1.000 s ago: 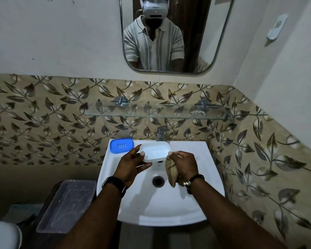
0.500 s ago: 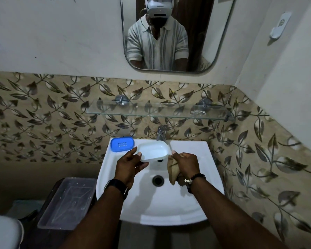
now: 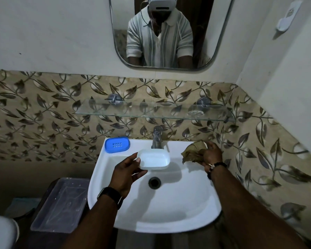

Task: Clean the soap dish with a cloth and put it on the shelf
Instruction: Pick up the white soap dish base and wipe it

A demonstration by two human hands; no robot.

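so the right hand [image 3: 211,155] has swung away, gripping the crumpled brown cloth [image 3: 192,153], to the sink [image 3: 169,212] rim right of the tap [image 3: 157,137], while the left hand [image 3: 127,171] still pinches the white soap dish [image 3: 153,159], glossy and open side up, just in front of the tap

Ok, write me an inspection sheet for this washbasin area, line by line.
Surface: white washbasin, with a tap at the back.
Job's things: white soap dish held over the bowl; brown cloth at the rim's back right corner; glass shelf above the tap.
Clutter: blue drain insert on the back left rim; small clear item on the shelf's right end, kind unclear; clear plastic box left of the basin.
Grips: left hand pinches the dish's left end; right hand holds the cloth.
Cables: nothing seen at the basin.
Surroundings: mirror, leaf-patterned tiles, white wall holder.
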